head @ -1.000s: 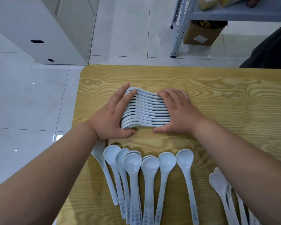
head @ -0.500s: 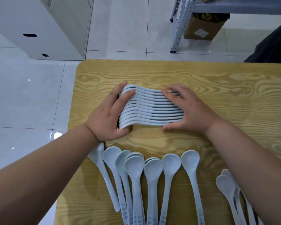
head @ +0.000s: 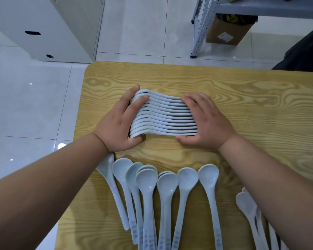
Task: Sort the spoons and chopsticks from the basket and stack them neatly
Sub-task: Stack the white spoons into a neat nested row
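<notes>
A row of several pale blue-white soup spoons (head: 163, 116) lies nested on its side in the middle of the wooden table (head: 242, 98). My left hand (head: 119, 121) presses flat against the bowl end of the row, fingers straight. My right hand (head: 206, 123) presses against the handle end, fingers laid over the handle tips. Nearer to me, several loose spoons (head: 163, 195) lie side by side, bowls pointing away. A few more spoons (head: 248, 208) peek out under my right forearm. No chopsticks or basket are in view.
The table's left edge and rounded far-left corner (head: 88, 69) border a white tiled floor. A white cabinet (head: 43, 29) stands far left. A grey metal shelf (head: 202, 27) with a cardboard box (head: 228, 31) stands beyond the table. A dark shape (head: 305, 51) sits at the far right.
My right hand slid out along the handles to the right half a second ago and has now come back in, squeezing the row between both hands.
</notes>
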The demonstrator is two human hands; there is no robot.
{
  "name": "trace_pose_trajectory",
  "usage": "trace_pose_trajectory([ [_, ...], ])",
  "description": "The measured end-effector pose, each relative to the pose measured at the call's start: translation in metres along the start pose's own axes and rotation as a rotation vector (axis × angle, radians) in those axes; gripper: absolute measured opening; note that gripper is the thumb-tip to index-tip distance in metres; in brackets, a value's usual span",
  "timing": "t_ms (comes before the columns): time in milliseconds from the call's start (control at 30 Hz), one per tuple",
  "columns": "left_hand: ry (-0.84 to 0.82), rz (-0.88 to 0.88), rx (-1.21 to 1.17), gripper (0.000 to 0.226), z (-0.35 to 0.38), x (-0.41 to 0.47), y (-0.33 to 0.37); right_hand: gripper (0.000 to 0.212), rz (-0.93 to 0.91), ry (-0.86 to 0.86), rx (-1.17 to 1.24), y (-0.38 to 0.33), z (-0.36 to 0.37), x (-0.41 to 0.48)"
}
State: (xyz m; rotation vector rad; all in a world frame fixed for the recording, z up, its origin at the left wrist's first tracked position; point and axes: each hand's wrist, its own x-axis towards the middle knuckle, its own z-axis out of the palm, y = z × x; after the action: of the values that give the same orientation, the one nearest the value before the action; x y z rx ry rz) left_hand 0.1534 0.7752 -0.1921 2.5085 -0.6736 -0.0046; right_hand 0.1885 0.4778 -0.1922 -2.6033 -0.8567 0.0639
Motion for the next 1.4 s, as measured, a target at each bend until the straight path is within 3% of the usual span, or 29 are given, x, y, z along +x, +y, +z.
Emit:
trace_pose_trajectory([
  [267, -0.076, -0.070, 0.004, 0.097, -0.010, -0.002, 0.011, 0.113, 0.063, -0.132, -0.024, -0.006, -0.009, -0.002],
  [667, -0.165, -0.186, 0.204, 0.117, -0.024, -0.008, 0.053, 0.122, 0.131, -0.357, -0.099, -0.026, -0.034, -0.006],
  [900, -0.149, -0.208, 0.329, 0.106, -0.018, -0.002, 0.069, 0.120, 0.126, -0.446, -0.120, -0.027, -0.047, -0.003],
  [1200, -0.040, -0.308, 0.192, 0.087, -0.021, 0.001, 0.084, 0.093, 0.130, -0.453, -0.052, -0.020, -0.059, -0.002],
  [1400, 0.043, -0.274, 0.173, 0.070, -0.021, -0.008, 0.094, 0.086, 0.124, -0.466, -0.044, -0.021, -0.066, -0.009],
])
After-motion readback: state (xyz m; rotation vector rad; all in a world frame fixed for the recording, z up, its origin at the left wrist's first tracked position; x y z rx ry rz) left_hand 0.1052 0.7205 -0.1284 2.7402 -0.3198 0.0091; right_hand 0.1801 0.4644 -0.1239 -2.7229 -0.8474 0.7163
